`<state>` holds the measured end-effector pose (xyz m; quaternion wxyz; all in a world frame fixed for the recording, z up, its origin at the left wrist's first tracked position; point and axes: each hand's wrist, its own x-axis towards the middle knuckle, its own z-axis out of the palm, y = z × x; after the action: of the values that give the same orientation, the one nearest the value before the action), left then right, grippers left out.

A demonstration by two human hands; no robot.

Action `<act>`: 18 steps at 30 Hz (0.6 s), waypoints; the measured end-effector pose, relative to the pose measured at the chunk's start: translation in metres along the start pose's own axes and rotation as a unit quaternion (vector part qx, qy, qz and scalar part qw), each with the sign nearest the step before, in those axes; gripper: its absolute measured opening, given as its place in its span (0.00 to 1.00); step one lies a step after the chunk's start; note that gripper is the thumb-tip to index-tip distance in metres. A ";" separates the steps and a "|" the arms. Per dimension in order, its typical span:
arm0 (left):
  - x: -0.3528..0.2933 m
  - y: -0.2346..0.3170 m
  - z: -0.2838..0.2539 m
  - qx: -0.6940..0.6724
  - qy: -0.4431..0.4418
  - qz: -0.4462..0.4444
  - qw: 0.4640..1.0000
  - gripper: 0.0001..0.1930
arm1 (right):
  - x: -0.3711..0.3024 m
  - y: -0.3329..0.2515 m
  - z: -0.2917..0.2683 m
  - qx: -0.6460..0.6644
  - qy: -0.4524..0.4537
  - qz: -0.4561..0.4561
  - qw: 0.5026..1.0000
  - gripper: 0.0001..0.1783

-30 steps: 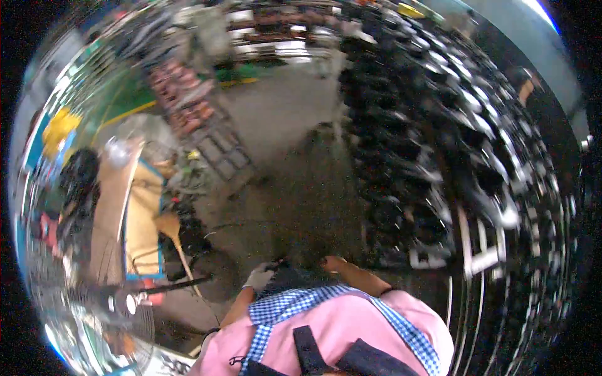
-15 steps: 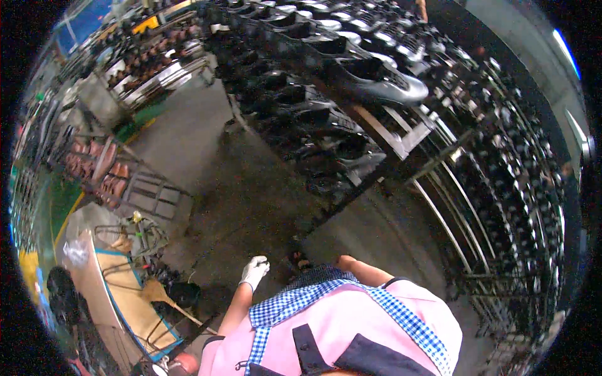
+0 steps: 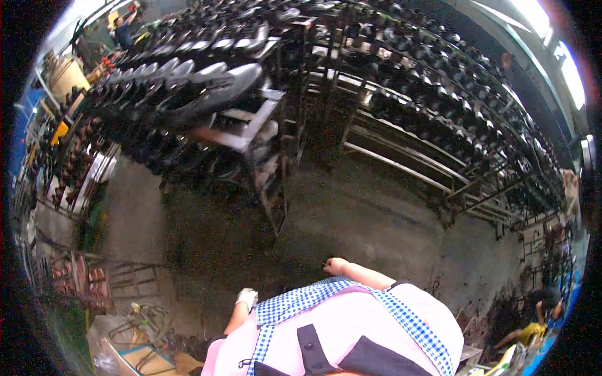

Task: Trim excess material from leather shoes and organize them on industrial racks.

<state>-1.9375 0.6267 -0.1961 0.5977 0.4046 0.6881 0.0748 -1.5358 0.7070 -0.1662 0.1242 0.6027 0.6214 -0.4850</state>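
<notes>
My left hand [image 3: 248,297], in a white glove, hangs low by the left edge of my blue checked apron [image 3: 301,299]. It is small and partly smeared, so its fingers do not show clearly. My bare right hand [image 3: 337,266] is in front of the apron with its fingers curled together. Something thin may be at its fingertips, too small to make out. Neither hand touches a rack. Ahead and to the left, a metal rack [image 3: 251,133] bears rows of shiny black shoes [image 3: 216,94], with the closest one at its corner.
On the right stands another long rack [image 3: 401,176] full of dark shoes. A low rack with reddish-brown shoes [image 3: 81,279] is at the left. A light board [image 3: 147,361] lies at the lower left. One person [image 3: 123,32] is far off; another, in yellow [image 3: 532,332], is at the lower right.
My view has swung to the right, so the black-shoe rack now sits further left and the right-hand rack shows more. My right hand has come more into sight; my gloved left hand is lower.
</notes>
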 end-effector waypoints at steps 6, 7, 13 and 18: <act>0.042 0.025 0.015 -0.176 0.085 -0.130 0.972 0.02 | -0.022 0.111 -0.014 0.084 0.078 0.037 0.993 0.18; 0.057 0.030 0.021 -0.212 0.047 -0.134 0.967 0.05 | -0.027 0.136 -0.017 0.113 0.089 0.048 0.988 0.18; 0.068 0.203 0.117 0.035 0.023 -0.020 0.999 0.09 | -0.078 0.260 -0.050 0.240 0.086 0.183 0.950 0.26; 0.075 0.342 0.222 0.131 -0.016 0.169 0.977 0.17 | -0.064 0.451 -0.007 0.178 0.143 0.249 0.941 0.29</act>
<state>-1.5789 0.8166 -0.1135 0.5294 0.5906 0.6040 0.0775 -1.1249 0.5837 -0.3199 0.0412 0.8133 0.3662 -0.4503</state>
